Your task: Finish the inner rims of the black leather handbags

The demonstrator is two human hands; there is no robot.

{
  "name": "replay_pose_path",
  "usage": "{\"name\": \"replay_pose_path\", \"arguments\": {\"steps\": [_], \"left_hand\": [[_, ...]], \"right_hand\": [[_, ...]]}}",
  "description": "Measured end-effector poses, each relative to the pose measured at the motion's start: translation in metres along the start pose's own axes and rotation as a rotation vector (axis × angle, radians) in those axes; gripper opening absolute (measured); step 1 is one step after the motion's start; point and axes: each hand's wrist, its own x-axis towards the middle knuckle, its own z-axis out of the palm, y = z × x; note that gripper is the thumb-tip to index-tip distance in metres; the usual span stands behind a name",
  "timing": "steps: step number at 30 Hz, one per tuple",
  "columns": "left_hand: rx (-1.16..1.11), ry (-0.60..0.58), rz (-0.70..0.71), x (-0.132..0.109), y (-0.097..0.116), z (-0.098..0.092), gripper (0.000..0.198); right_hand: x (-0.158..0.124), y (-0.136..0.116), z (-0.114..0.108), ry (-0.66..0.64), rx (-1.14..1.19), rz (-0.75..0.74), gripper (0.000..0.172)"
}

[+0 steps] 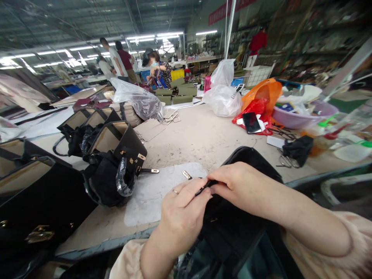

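Observation:
A black handbag (232,236) lies at the table's front edge, partly over my lap. My left hand (181,213), a ring on one finger, pinches a narrow black strap (205,187) of this bag between thumb and fingers. Close against it, my right hand (232,182) grips the same strap with its fingertips. Just beyond my left fingers a strap end with a gold metal plate (186,175) sticks out over a white sheet (145,209). My hands cover most of the strap between them.
Several black handbags with gold fittings (116,143) stand at the left. Flat card pieces (149,129) lie on the table (186,135). To the right are a phone (251,123), an orange bag (263,93), a purple basin (305,116) and a black pouch (298,149). People work farther back.

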Motion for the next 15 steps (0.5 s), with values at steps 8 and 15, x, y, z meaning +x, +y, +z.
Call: {"name": "replay_pose_path", "arguments": {"steps": [8, 15], "left_hand": [[-0.133, 0.168, -0.506, -0.025, -0.020, -0.026, 0.008], [-0.152, -0.093, -0.689, -0.034, -0.028, -0.036, 0.021]], "right_hand": [[0.002, 0.007, -0.002, 0.023, 0.047, 0.015, 0.012], [0.005, 0.004, 0.002, 0.040, 0.047, 0.044, 0.016]]}}
